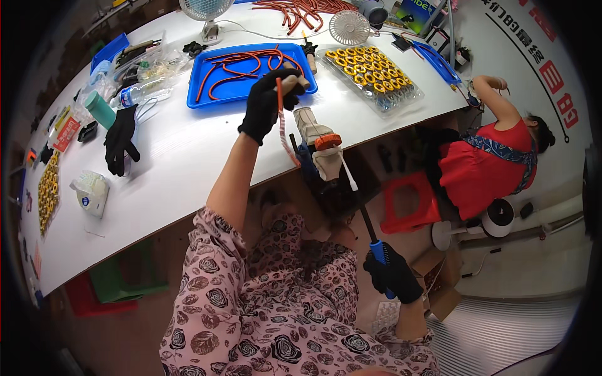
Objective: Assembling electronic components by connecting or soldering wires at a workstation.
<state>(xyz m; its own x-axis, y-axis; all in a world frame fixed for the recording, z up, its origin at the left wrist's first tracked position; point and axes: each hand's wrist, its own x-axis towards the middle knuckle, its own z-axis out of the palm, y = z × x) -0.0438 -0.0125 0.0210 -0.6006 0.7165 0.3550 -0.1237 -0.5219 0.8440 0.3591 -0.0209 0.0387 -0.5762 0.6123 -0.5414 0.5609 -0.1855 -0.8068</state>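
My left hand [266, 108], in a black glove with light fingertips showing, is raised over the table's front edge. Its fingers are closed around a thin orange-brown tube [280, 100], whose lower part looks pale and ribbed as it hangs down. Just right of it stands a vise [307, 122] with jaws wrapped in beige material. An orange ring-shaped part [328, 141] sits between those jaws. Lower right, my black-gloved right hand [394, 273] grips a long tool with a blue handle [378, 250] and dark shaft. The shaft points up toward the vise, near a white strip [348, 172].
Behind my left hand is a blue tray [194, 94] of orange-brown tubes. To its right lies a clear tray of yellow ring parts [370, 69]. A black glove [122, 139], bottles and bags lie left. At right, a person in red [483, 163] sits near a red stool [409, 202].
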